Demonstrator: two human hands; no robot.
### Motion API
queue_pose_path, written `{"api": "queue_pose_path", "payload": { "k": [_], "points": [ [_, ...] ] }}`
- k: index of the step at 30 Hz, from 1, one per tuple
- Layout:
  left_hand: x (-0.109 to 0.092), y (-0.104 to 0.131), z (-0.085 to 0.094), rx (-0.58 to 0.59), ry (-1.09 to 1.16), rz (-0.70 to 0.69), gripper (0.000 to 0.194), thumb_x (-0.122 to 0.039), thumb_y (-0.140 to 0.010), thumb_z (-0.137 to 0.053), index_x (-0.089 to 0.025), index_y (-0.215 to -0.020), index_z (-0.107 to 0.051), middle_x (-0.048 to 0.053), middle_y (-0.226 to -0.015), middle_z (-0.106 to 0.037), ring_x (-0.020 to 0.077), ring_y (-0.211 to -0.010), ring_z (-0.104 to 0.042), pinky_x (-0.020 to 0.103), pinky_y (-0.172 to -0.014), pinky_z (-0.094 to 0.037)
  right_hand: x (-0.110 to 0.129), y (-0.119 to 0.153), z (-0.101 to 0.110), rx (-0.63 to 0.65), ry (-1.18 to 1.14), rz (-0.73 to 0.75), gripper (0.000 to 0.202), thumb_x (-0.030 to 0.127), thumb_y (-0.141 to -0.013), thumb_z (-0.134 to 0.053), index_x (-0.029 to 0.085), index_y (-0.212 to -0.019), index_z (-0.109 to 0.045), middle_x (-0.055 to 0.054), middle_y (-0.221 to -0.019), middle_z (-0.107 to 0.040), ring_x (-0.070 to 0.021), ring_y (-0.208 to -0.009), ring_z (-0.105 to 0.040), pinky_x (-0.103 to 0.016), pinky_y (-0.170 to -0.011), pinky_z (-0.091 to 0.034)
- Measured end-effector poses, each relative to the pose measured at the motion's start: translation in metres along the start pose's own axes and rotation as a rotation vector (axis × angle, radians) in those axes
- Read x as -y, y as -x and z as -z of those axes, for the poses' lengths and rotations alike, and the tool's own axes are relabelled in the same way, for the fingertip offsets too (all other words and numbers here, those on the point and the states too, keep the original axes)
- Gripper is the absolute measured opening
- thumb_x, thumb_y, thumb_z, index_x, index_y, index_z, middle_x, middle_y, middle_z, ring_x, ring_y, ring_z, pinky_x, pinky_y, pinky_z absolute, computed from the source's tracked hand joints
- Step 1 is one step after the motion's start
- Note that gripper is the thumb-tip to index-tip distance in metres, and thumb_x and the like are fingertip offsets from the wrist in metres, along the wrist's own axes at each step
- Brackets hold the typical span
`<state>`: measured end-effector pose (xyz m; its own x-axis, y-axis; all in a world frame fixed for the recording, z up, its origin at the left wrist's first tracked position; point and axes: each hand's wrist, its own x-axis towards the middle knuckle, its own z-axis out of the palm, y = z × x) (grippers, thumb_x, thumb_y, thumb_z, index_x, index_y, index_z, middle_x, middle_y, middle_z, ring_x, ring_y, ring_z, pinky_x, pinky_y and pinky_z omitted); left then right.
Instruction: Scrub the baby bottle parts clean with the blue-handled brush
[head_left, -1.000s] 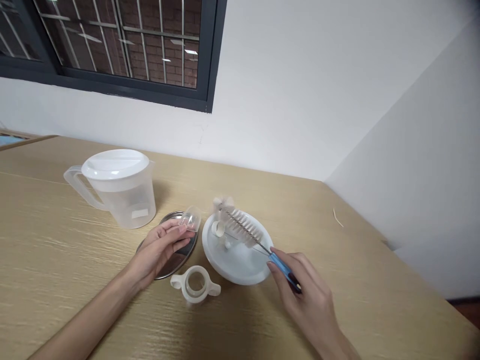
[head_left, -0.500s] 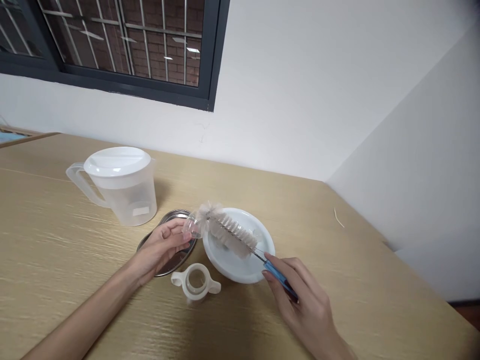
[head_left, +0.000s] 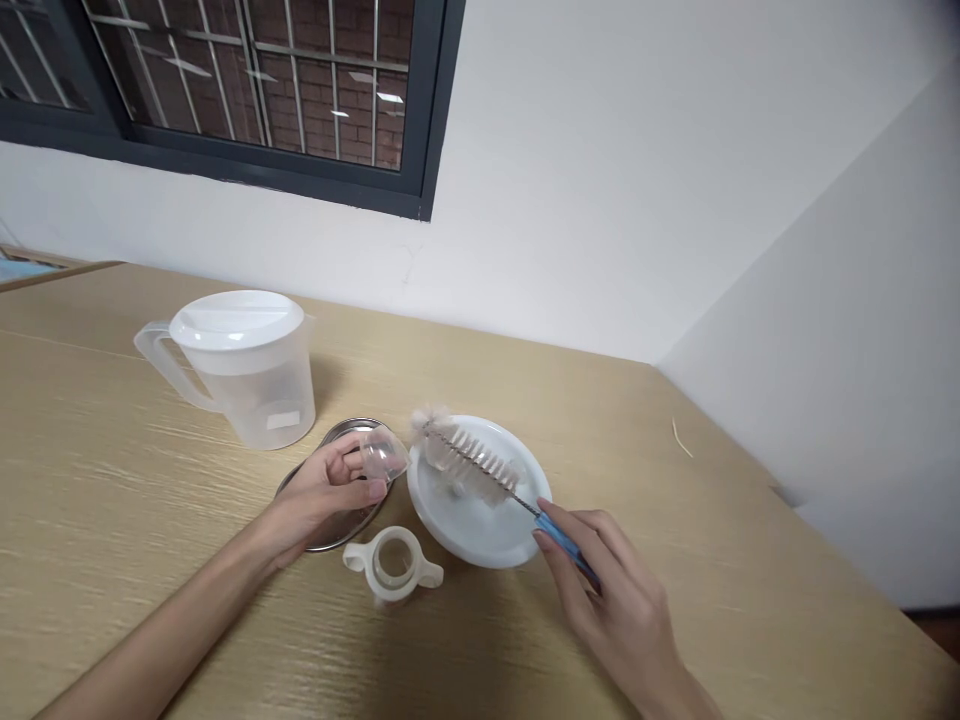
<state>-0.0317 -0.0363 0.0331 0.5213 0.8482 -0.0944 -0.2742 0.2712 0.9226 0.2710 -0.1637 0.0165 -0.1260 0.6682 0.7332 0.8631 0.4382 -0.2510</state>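
Observation:
My left hand (head_left: 330,490) holds a small clear cup (head_left: 383,455) between thumb and fingers, its mouth tilted to the right, above a shiny metal tray (head_left: 341,530). In my right hand (head_left: 611,590) is the blue handle of a bristle brush (head_left: 472,457). The white bristles hang over a white bowl (head_left: 480,545), their tip just right of the cup and apart from it. Something clear lies in the bowl, partly hidden by the bristles. A pale ring-shaped piece with two handles (head_left: 394,563) stands in front of the tray and bowl.
A translucent lidded pitcher (head_left: 259,375) stands at the back left of the wooden table (head_left: 712,560). A thin pale strip (head_left: 681,437) lies at the right. Behind the table are a white wall and a barred window (head_left: 300,90).
The brush tip has come out of the clear cup, and the brush has shifted slightly right. My left hand has turned the cup a little, so more of it shows.

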Motion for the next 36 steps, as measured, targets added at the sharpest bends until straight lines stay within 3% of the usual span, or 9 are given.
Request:
{"api": "queue_pose_path", "payload": {
  "k": [7, 11, 17, 23, 30, 36],
  "points": [
    [0.003, -0.004, 0.002, -0.063, -0.082, -0.022, 0.071, -0.023, -0.066, -0.095, -0.023, -0.128, -0.060, 0.006, -0.105, -0.076, 0.0136, -0.072, -0.067, 0.025, -0.067, -0.052, 0.005, 0.000, 0.003, 0.021, -0.089, 0.033, 0.041, 0.006, -0.094, -0.060, 0.019, -0.134, -0.062, -0.008, -0.099, -0.064, -0.0146, -0.081, -0.066, -0.023, -0.062, -0.056],
    [0.004, -0.006, 0.002, -0.042, -0.101, -0.046, 0.077, -0.018, -0.064, -0.095, -0.022, -0.131, -0.058, 0.007, -0.107, -0.077, 0.0146, -0.075, -0.069, 0.026, -0.068, -0.054, 0.002, 0.000, 0.001, 0.045, -0.069, 0.012, 0.039, 0.009, -0.096, -0.060, 0.019, -0.133, -0.062, -0.009, -0.100, -0.064, -0.0142, -0.078, -0.067, -0.023, -0.060, -0.055],
    [0.007, -0.008, 0.008, -0.055, -0.151, -0.079, 0.067, -0.017, -0.064, -0.094, -0.020, -0.123, -0.064, 0.011, -0.115, -0.077, 0.0217, -0.098, -0.073, 0.030, -0.081, -0.057, -0.005, 0.001, 0.001, -0.020, -0.012, -0.045, 0.033, 0.012, -0.096, -0.061, 0.021, -0.128, -0.064, -0.007, -0.096, -0.065, -0.0144, -0.075, -0.065, -0.023, -0.059, -0.054],
    [0.011, -0.011, 0.008, -0.024, -0.157, -0.114, 0.053, -0.017, -0.065, -0.093, -0.020, -0.113, -0.072, 0.010, -0.115, -0.077, 0.0233, -0.108, -0.072, 0.034, -0.099, -0.054, 0.004, 0.003, 0.004, 0.025, -0.081, 0.036, 0.042, 0.007, -0.094, -0.060, 0.019, -0.134, -0.061, -0.009, -0.099, -0.065, -0.0148, -0.079, -0.067, -0.022, -0.060, -0.055],
    [0.004, -0.009, 0.002, -0.017, -0.169, -0.116, 0.041, -0.015, -0.062, -0.094, -0.020, -0.099, -0.076, 0.005, -0.101, -0.077, 0.0191, -0.097, -0.072, 0.029, -0.093, -0.055, 0.001, 0.001, 0.000, 0.010, -0.049, 0.018, 0.040, 0.009, -0.094, -0.061, 0.020, -0.132, -0.063, -0.008, -0.099, -0.067, -0.0153, -0.080, -0.068, -0.023, -0.062, -0.056],
    [0.008, -0.009, 0.006, -0.041, -0.086, -0.109, 0.058, -0.016, -0.064, -0.093, -0.021, -0.116, -0.066, 0.006, -0.103, -0.077, 0.0179, -0.093, -0.072, 0.028, -0.084, -0.056, -0.004, 0.002, 0.001, -0.014, -0.020, -0.016, 0.037, 0.011, -0.095, -0.062, 0.021, -0.130, -0.063, -0.008, -0.098, -0.066, -0.0156, -0.079, -0.067, -0.024, -0.061, -0.056]
  ]
}}
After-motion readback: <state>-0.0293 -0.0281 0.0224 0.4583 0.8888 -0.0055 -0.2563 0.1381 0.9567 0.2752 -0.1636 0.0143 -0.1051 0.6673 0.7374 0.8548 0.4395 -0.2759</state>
